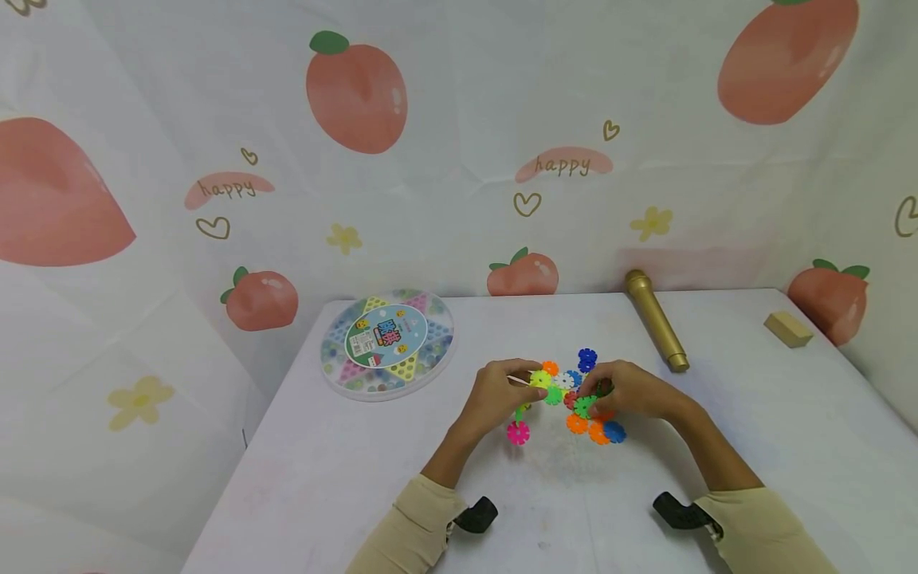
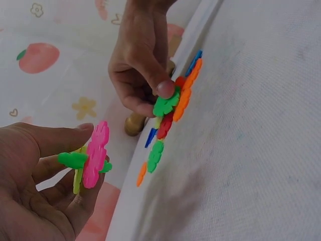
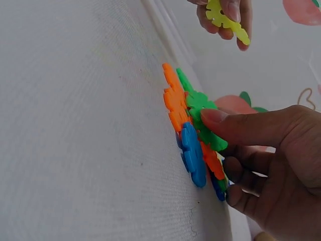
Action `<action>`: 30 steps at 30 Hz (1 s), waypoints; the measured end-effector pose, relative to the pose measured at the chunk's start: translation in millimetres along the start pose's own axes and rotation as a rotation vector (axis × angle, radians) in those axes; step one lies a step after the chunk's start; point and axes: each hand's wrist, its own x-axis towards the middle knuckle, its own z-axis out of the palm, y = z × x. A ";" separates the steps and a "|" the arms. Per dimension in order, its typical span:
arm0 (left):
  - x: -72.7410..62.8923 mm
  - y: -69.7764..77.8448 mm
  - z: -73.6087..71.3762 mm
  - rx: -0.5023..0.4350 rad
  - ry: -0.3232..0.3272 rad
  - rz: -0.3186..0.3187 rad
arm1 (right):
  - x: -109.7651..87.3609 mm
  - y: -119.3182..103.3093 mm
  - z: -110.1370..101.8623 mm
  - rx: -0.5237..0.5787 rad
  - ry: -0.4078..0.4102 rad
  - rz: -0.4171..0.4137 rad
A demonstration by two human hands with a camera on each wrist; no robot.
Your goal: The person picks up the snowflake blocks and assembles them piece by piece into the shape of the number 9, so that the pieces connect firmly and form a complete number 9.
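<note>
My left hand pinches a small joined piece of plastic snowflake discs. In the left wrist view, a pink disc, a green disc and a yellow one show at its fingers. My right hand grips a larger linked cluster, its thumb pressing a green disc. Orange discs and a blue disc lie along that cluster, close over the table. A red disc and another green disc extend from it toward the left hand. A gap separates the two pieces in the left wrist view.
A round, clear-edged game box lies at the back left of the white table. Behind the right hand lies a gold, microphone-shaped tube. A tan block sits at the far right. A fruit-print cloth hangs behind the table.
</note>
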 end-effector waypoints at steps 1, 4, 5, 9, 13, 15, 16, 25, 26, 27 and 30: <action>0.0 0.1 0.0 0.000 0.000 0.001 | -0.1 0.2 -0.5 0.003 0.003 -0.008; 0.1 0.0 0.1 -0.002 -0.001 0.002 | -0.4 1.1 -1.7 0.018 0.009 -0.026; 0.1 -0.1 0.2 -0.001 -0.002 0.003 | -0.5 1.2 -2.0 0.022 0.010 -0.027; 0.0 -1.0 0.4 0.006 -0.007 0.008 | -1.1 0.5 -2.5 0.033 0.014 -0.009; 0.2 -1.9 0.7 0.014 -0.006 0.011 | -2.4 -2.0 -3.2 0.027 0.029 -0.001; 0.4 -2.2 0.9 0.017 -0.007 0.011 | -2.8 -2.6 -3.6 0.031 0.036 -0.009; 0.5 -2.3 1.1 0.018 -0.007 0.010 | -2.8 -2.7 -3.7 0.035 0.042 -0.013; 0.0 -2.0 1.1 0.002 -0.015 0.018 | -2.1 0.5 -5.7 0.046 0.130 -0.065; -0.1 -2.0 1.1 0.000 -0.017 0.019 | -2.1 1.0 -6.2 0.049 0.136 -0.067; -0.1 -1.9 1.0 -0.002 -0.018 0.020 | -2.1 1.0 -6.6 0.057 0.141 -0.067; 0.1 -2.0 1.0 -0.005 -0.025 0.023 | -2.2 1.1 -7.8 0.100 0.138 -0.077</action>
